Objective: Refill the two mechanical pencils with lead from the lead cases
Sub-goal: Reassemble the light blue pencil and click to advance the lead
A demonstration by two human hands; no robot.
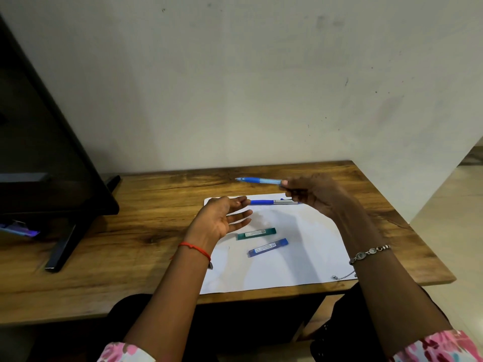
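My right hand [312,194] pinches the rear end of a light blue mechanical pencil [258,180], held level above the table with its tip pointing left. A second pencil [271,202], dark blue with a silver barrel, lies on the white paper sheet [300,257] near its far edge. My left hand [222,220] hovers over the sheet's left part, palm up, fingers relaxed and holding nothing. A green lead case [256,233] and a blue lead case [268,247] lie on the sheet between my arms.
The wooden table [130,244] stands against a white wall. A black monitor [39,152] on a stand fills the left side. A small chain [343,276] lies at the sheet's right near corner. The table's right edge drops to a tiled floor.
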